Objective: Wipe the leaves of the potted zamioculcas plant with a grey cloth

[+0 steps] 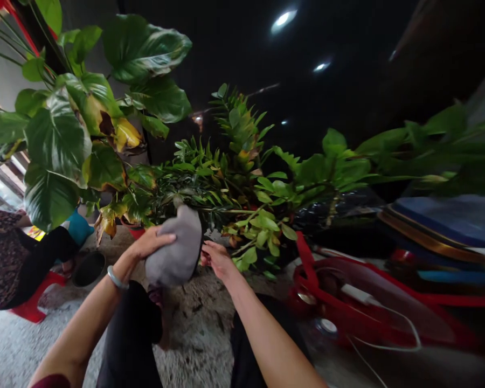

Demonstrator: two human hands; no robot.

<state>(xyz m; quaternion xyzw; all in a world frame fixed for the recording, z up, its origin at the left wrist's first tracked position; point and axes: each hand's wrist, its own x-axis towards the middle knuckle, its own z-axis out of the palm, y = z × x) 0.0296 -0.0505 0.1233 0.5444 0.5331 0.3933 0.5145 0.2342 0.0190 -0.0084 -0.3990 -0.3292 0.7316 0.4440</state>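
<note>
Grey cloth piece held in both hands above the rough grey floor

The rounded, soft grey cloth piece [173, 253] is gripped at its left side by the fingers of the left hand [150, 242], thumb laid across its face; its dark right edge is pinched by the curled fingers of the right hand [218, 260]. The left hand's other fingertips are hidden behind the cloth. The surface is plain, slightly blurred, with a narrow projection at the top.

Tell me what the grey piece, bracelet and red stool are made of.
Grey piece: probably matte fabric, its dull surface looking soft. Bracelet: smooth, pale, slightly shiny; metal or stone, unclear which. Red stool: likely plastic, smooth and evenly coloured.
</note>
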